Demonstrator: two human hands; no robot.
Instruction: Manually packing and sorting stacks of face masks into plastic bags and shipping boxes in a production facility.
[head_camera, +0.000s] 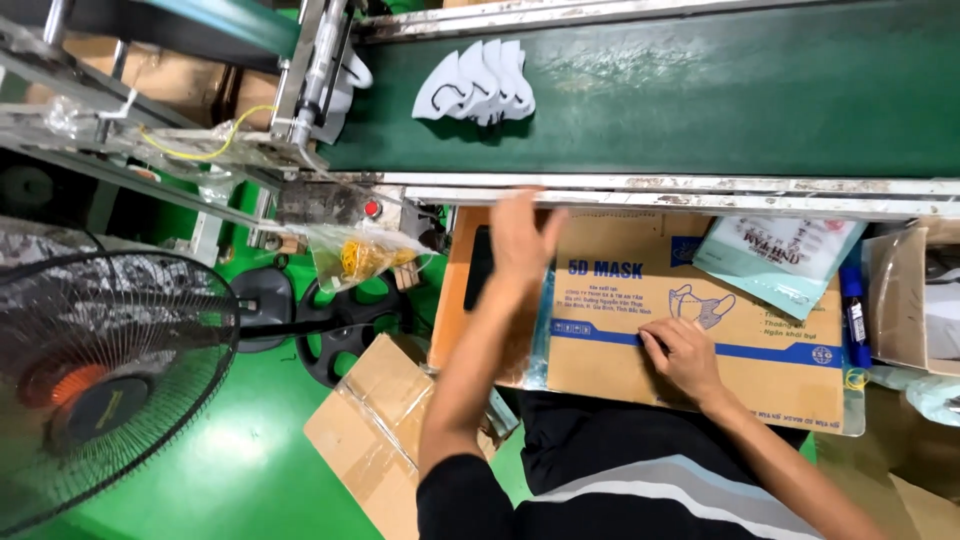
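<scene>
My left hand (520, 240) reaches open toward twelve o'clock, where the white masks (478, 82) lie on the green conveyor (700, 100). My right hand (683, 358) presses flat on the cardboard box (640, 290), grasping nothing; I'd keep it steadied.

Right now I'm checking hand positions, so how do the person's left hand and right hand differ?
The left hand is raised with fingers spread, near the conveyor's edge; the right hand lies low, fingers curled on the cardboard box. The left hand touches nothing I can make out, while the right hand presses on the box's printed face. Both are bare and hold nothing.
</scene>
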